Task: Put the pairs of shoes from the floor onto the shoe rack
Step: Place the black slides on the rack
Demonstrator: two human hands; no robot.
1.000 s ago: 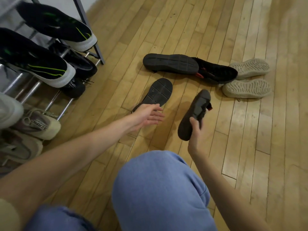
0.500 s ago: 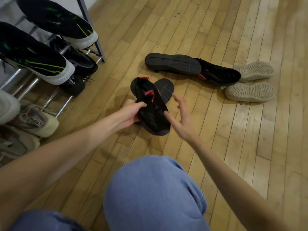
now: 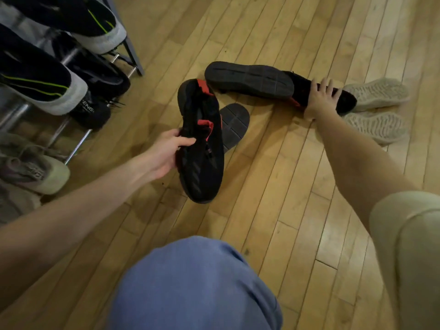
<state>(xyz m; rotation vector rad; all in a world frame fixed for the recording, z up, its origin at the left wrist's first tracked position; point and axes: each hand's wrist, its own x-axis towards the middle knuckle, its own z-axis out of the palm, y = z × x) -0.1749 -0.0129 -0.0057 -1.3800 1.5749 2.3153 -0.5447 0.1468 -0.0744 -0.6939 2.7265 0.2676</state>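
A black shoe w/ red trim [image 3: 202, 148] is held clear of the floor [image 3: 273, 186] by the left hand [image 3: 166, 156]; its fingers [image 3: 185, 141] are curled over the collar edge, grasping it. The shoe is upright, upper facing the camera, long axis running roughly away from the person, toe near, red heel tab toward the rack. The right hand [image 3: 321, 98] is laid on a second black shoe w/ red trim [image 3: 342, 98] lying on the floor; its fingers [image 3: 329, 88] are spread over the upper, and whether a grip is closed yet cannot be told. That shoe's long axis runs approx. across the boards, one end just beside the beige pair [image 3: 378, 108]. Two dark shoes are noted sole-up: one [image 3: 250, 78] overlapping the reached shoe, another [image 3: 234, 125] partly hidden beneath the held shoe. The shoe rack [image 3: 133, 55] stands at the floor's left side, w/ shoes already on its tiers. Risks, as judged: the held shoe is gripped at one side only, so it could twist or drop during transfer; the reached shoe could drag the overlapping sole-up shoe w/ it; w/ four similar dark shoes present, a mismatched pair could be racked. Beige pair is not yet lifted.
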